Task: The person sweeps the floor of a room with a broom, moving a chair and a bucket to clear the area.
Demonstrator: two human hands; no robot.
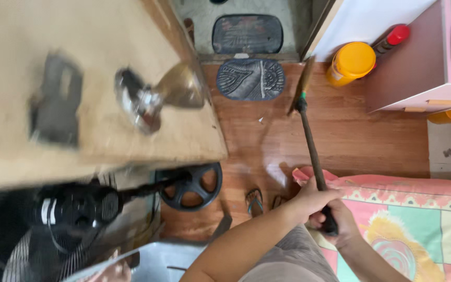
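Biggest thing in view is the wooden door [79, 78] on the left, swung open and blurry, with a shiny metal knob [152, 99] sticking out of its face and a dark plate [56, 107] beside that. Under it there's the brown wood floor [371, 136], running from the doorway at the top down to the bed.

Bottom right is a mattress with a pink patterned cover [418, 219]. Top right, a pale pink cabinet [418, 68] stands on the floor, with a yellow jar [349, 62] just beside it and a red-capped bottle [392, 37] behind the jar.

Bottom left is a black standing fan [69, 209], its wire cage partly cut off by the frame, with its round base [194, 185] on the floor near the door's edge. Two dark oval doormats sit at the doorway: one [250, 78] on the wood floor, the other [247, 34] just past the threshold.

Now the broom [309, 130]: long dark handle, angled up and away from the person, bristle end down on the floor near the closer mat. Both hands are wrapped tight around the lower end of the handle, left hand [311, 201] above, right hand [337, 222] just below it, fingers fully curled, right over the edge of the mattress.

Smallest bit: a pair of flip-flops [256, 201] on the floor between the fan base and the bed.
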